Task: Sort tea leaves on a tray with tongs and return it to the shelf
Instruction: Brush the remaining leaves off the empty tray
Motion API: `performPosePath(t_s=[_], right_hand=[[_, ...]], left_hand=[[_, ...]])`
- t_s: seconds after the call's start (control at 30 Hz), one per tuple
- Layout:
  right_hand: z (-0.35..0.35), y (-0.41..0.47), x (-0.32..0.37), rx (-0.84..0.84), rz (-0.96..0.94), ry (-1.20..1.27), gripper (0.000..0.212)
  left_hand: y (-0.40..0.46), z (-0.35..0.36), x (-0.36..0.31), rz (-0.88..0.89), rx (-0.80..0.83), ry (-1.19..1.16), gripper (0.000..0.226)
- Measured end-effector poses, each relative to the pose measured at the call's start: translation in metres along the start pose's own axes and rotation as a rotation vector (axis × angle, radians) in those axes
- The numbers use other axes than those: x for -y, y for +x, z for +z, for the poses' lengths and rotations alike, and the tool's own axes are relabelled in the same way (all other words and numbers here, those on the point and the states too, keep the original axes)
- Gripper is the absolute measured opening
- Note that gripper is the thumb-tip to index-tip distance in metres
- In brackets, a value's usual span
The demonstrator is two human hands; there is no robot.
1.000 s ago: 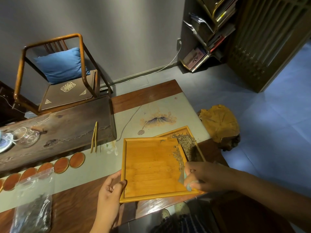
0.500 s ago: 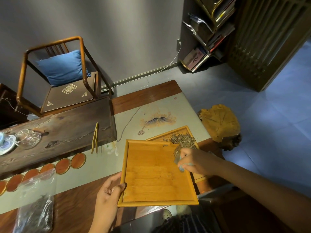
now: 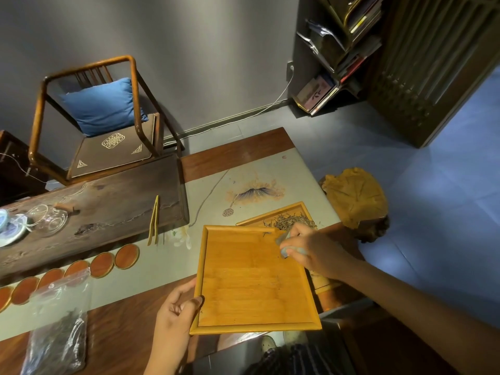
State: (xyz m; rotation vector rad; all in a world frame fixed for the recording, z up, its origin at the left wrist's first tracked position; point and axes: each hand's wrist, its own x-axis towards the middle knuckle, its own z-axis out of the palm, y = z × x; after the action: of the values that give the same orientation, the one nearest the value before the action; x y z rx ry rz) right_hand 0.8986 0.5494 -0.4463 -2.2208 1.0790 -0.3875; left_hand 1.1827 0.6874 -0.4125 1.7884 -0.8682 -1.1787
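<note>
My left hand [image 3: 176, 312] grips the near left edge of an almost bare bamboo tray [image 3: 251, 282], held above the table. A second bamboo tray [image 3: 259, 219] lies behind and under it and carries a heap of tea leaves [image 3: 289, 221]. My right hand [image 3: 311, 250] is at the upper tray's far right corner, fingers curled round a small pale grey-blue object [image 3: 284, 251] that I cannot identify. A few leaf strands [image 3: 266, 234] stay at that corner. Bamboo tongs [image 3: 153, 224] lie untouched on the dark wooden tea board [image 3: 102, 209].
A row of round red coasters [image 3: 102, 263] lies on the pale table runner [image 3: 270, 169]. A plastic bag of tea [image 3: 58, 331] rests at the near left. Glass cups [image 3: 50, 219] stand far left. A chair [image 3: 94, 117] is behind, a stump stool [image 3: 357, 198] right, a bookshelf [image 3: 338, 50] beyond.
My right hand has swept the tea leaves off the upper tray onto the tray behind it, moving away from me. The upper tray has shifted a little toward me.
</note>
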Motion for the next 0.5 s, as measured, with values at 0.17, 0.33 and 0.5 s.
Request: performPosePath(t_s=[0.17,0.33,0.5], right_hand=[[0.024,-0.031,0.033,0.134,-0.122,0.125,0.019],[0.035,-0.026,0.03,0.038,-0.075,0.128,0.022],[0.033,-0.004,0.02,-0.09,0.012,0.06,0.021]], left_hand=[[0.005,-0.001,-0.001,-0.001,-0.019,-0.003,0.03],[0.01,-0.005,0.0,-0.01,0.005,0.015,0.029],[0.011,-0.005,-0.001,-0.021,0.004,0.029,0.028]])
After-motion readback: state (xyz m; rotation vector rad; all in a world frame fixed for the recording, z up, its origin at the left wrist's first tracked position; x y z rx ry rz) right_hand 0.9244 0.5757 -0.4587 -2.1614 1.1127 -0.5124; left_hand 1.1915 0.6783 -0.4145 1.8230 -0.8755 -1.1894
